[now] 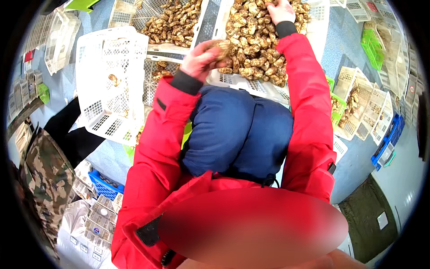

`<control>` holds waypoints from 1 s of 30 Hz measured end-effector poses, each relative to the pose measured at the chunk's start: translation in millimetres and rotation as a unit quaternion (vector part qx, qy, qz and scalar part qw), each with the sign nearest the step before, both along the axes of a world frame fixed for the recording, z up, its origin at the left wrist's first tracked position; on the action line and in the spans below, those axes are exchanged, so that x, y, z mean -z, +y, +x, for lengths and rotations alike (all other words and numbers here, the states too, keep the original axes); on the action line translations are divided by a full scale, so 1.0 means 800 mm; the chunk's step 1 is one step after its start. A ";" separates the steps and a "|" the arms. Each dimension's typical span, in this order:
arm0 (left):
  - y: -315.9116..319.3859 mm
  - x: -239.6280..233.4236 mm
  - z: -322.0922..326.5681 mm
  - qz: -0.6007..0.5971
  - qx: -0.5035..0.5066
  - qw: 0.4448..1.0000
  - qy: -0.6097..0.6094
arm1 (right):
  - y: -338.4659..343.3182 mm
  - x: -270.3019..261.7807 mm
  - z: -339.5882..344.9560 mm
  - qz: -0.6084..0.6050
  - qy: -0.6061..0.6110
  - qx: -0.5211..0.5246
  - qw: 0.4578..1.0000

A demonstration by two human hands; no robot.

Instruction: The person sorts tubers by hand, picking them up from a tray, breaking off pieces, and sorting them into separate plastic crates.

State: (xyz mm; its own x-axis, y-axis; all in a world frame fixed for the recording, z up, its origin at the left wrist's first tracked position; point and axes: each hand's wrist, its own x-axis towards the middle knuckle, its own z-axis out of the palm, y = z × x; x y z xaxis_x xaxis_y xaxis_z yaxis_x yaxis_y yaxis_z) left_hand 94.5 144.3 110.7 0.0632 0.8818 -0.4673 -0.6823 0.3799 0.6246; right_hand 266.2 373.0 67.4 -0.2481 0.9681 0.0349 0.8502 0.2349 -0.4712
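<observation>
A pile of knobby brown-and-cream mushrooms (255, 50), which look like matsutake, lies before me in a white plastic crate (231, 80). My left hand (201, 60) is at the pile's left side, with a motion-blurred mushroom (223, 49) between its fingers. At the top of the view my right hand (283, 13) reaches onto the far part of the pile. Its fingertips touch the mushrooms there, but whether they grip one is not clear. To the left, another crate (122, 13) holds a heap of smaller brown mushrooms (174, 28).
A white crate (111, 50) with a few mushrooms stands tilted at my left. Crates (346, 75) with more pieces are on the right, near a blue crate (389, 141). A person in a camouflage garment (47, 178) is at lower left, beside stacked packages (100, 215).
</observation>
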 end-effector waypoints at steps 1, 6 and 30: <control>-0.026 0.007 -0.026 0.007 -0.017 1.000 -0.015 | -0.024 -0.006 -0.011 0.033 0.201 0.031 0.979; -0.138 0.067 -0.111 -0.089 -0.047 0.920 0.378 | -0.061 0.038 0.067 -0.419 0.664 -0.031 0.619; -0.048 0.014 -0.037 0.001 -0.004 0.998 0.065 | -0.102 0.025 0.099 -0.393 0.514 -0.067 0.759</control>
